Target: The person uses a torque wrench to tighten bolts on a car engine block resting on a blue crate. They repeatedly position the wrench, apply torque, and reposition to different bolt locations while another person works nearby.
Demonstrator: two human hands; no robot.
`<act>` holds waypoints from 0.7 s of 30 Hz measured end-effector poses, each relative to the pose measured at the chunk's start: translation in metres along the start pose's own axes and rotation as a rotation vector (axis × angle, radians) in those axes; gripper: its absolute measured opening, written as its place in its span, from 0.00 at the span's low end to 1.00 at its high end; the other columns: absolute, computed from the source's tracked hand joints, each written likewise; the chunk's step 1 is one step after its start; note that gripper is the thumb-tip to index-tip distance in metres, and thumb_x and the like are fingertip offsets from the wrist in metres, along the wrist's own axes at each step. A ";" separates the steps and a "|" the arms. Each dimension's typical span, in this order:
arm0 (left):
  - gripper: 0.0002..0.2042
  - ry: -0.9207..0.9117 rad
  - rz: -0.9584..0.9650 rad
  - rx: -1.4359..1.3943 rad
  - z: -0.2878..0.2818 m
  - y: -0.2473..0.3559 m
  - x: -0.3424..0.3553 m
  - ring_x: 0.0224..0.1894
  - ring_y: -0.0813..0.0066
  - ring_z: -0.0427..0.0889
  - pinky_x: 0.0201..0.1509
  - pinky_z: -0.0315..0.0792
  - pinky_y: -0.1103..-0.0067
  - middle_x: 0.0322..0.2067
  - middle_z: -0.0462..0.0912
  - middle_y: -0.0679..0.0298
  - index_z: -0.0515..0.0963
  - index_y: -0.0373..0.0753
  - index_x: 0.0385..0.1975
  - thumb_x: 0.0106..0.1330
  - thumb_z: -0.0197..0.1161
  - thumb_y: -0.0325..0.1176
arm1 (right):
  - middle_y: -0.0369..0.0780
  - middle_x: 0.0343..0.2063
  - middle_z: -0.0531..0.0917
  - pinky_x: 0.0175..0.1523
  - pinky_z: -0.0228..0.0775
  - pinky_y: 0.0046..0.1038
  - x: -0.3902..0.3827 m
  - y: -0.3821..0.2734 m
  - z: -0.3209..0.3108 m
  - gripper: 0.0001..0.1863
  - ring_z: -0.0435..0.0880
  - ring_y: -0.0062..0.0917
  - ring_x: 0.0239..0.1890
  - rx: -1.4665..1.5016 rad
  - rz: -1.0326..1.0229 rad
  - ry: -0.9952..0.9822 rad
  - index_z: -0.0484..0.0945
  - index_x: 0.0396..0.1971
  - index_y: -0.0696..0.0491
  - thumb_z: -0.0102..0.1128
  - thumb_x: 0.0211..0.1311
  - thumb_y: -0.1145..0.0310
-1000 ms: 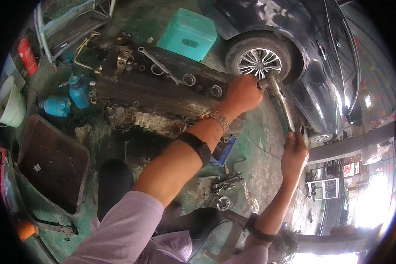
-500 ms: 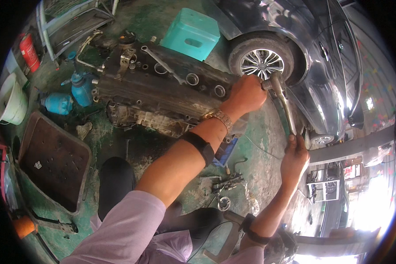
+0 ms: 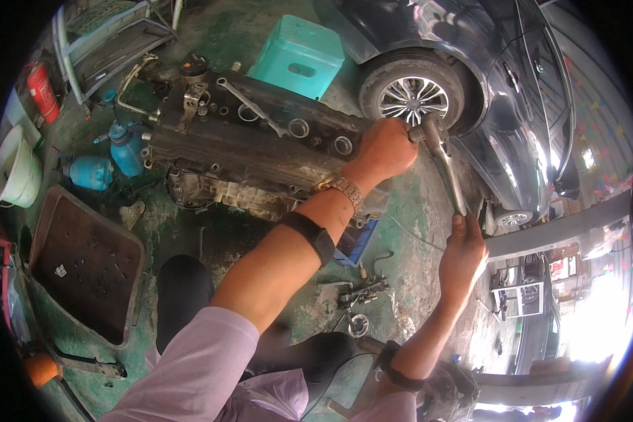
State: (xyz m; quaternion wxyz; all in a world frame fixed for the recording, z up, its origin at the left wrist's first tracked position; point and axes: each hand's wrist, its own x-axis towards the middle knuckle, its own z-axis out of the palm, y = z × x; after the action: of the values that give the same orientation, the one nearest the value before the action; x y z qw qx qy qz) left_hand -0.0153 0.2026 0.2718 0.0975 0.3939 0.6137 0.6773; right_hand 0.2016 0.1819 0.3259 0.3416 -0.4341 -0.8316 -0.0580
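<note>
My left hand point(image 3: 388, 149) is closed in a fist at the right end of a dirty engine point(image 3: 243, 151), right by the ratchet's head. Its fingers wrap round the socket end of the tool, which they largely hide. My right hand point(image 3: 464, 254) grips the lower end of the long metal ratchet wrench point(image 3: 446, 167), thumb along the handle. On the engine's dark cover lies a combination wrench point(image 3: 253, 107), near several round openings.
A turquoise stool point(image 3: 299, 60) stands behind the engine, and a dark car point(image 3: 471, 42) at the right. At left are a drip tray point(image 3: 84, 274), blue spray bottles point(image 3: 126, 151), a pale bucket point(image 3: 17, 169) and a fire extinguisher point(image 3: 42, 91). Loose parts point(image 3: 362, 295) lie on the floor.
The whole view has shifted slightly, so the hands and ratchet appear a little further left. Both hands keep their hold, and the ratchet's angle is nearly the same.
</note>
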 end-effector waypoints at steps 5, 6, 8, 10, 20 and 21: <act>0.14 -0.004 -0.017 -0.004 0.001 -0.001 0.000 0.35 0.40 0.81 0.37 0.74 0.57 0.27 0.80 0.42 0.81 0.34 0.25 0.62 0.59 0.40 | 0.43 0.13 0.67 0.25 0.58 0.35 -0.002 -0.001 0.000 0.17 0.63 0.27 0.18 0.005 -0.010 0.012 0.78 0.35 0.60 0.54 0.71 0.59; 0.14 -0.002 -0.010 -0.006 0.001 -0.001 0.000 0.35 0.40 0.81 0.36 0.74 0.57 0.27 0.80 0.42 0.81 0.34 0.25 0.62 0.59 0.40 | 0.43 0.13 0.68 0.25 0.58 0.35 -0.003 -0.001 0.000 0.17 0.63 0.28 0.18 0.007 -0.012 0.012 0.78 0.35 0.60 0.54 0.71 0.59; 0.14 0.012 -0.003 0.003 0.001 -0.001 0.000 0.35 0.40 0.81 0.36 0.74 0.57 0.27 0.81 0.42 0.81 0.34 0.25 0.62 0.60 0.40 | 0.44 0.14 0.69 0.26 0.59 0.35 -0.003 -0.003 -0.001 0.17 0.63 0.29 0.18 0.006 -0.010 0.012 0.78 0.35 0.60 0.54 0.71 0.59; 0.14 0.011 -0.005 0.003 0.001 -0.001 0.000 0.35 0.40 0.81 0.36 0.74 0.58 0.27 0.81 0.43 0.81 0.34 0.26 0.62 0.60 0.40 | 0.47 0.19 0.74 0.29 0.64 0.37 -0.002 -0.004 -0.003 0.16 0.71 0.36 0.22 -0.010 0.016 -0.008 0.79 0.39 0.58 0.55 0.70 0.58; 0.17 -0.019 -0.005 -0.005 0.000 -0.001 0.000 0.34 0.41 0.82 0.37 0.73 0.59 0.26 0.81 0.43 0.81 0.34 0.29 0.65 0.60 0.45 | 0.51 0.23 0.81 0.31 0.70 0.42 -0.002 -0.005 -0.006 0.16 0.82 0.47 0.26 -0.016 0.048 -0.054 0.82 0.43 0.56 0.56 0.69 0.59; 0.18 -0.014 0.003 -0.002 0.001 -0.002 0.001 0.34 0.42 0.82 0.37 0.73 0.59 0.26 0.82 0.43 0.81 0.33 0.29 0.65 0.60 0.45 | 0.51 0.22 0.81 0.31 0.70 0.42 -0.002 -0.004 -0.005 0.16 0.81 0.47 0.25 -0.017 0.055 -0.053 0.82 0.43 0.56 0.56 0.69 0.59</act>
State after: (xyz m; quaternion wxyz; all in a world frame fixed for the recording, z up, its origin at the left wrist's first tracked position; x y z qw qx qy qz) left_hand -0.0160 0.2039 0.2704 0.1011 0.3996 0.6117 0.6752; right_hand 0.2019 0.1755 0.3296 0.3173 -0.4609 -0.8277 -0.0439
